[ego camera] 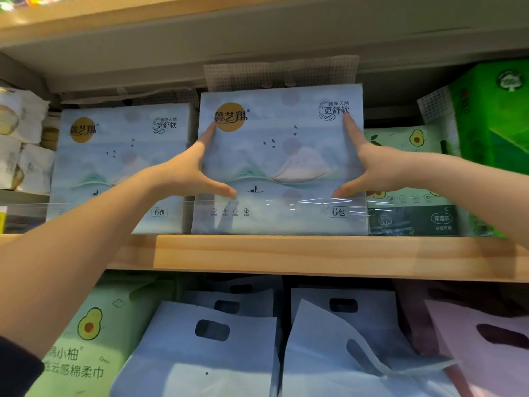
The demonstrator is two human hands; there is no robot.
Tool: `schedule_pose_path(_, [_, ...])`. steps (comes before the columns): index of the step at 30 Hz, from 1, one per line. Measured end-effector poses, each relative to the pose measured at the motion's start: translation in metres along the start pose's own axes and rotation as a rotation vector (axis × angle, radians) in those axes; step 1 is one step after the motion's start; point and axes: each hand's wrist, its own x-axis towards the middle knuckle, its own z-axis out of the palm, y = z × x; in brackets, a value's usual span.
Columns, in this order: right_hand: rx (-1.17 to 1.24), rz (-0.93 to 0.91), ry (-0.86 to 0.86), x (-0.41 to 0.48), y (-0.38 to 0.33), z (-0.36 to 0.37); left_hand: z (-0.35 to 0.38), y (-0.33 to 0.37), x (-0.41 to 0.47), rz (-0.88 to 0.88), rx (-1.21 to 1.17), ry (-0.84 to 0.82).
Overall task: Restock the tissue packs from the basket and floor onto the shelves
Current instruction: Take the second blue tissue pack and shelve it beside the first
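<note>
The single head-worn wide-angle view faces a store shelf (286,253) straight on from close range, looking level to slightly upward under the board above, with both forearms reaching forward into frame and a lower tier filling the bottom edge.

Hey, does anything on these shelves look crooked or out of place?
Mostly tidy. On the lower shelf, one pale blue bag leans sideways, its handle flap folded over. The blue tissue pack between both hands stands upright.
</note>
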Motion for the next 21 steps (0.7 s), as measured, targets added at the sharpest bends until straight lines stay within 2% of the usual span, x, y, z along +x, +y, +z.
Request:
schedule_pose_path(11, [-0.054,0.050,0.057,-0.019,-0.016,-0.015,-0.041,0.007,-0.032,-0.051,0.106,0.008])
schedule_pose_path(21, [-0.055,0.089,0.067,-0.087,-0.057,-0.024,-0.071,0.026,-0.089,-0.030,0.170,-0.034])
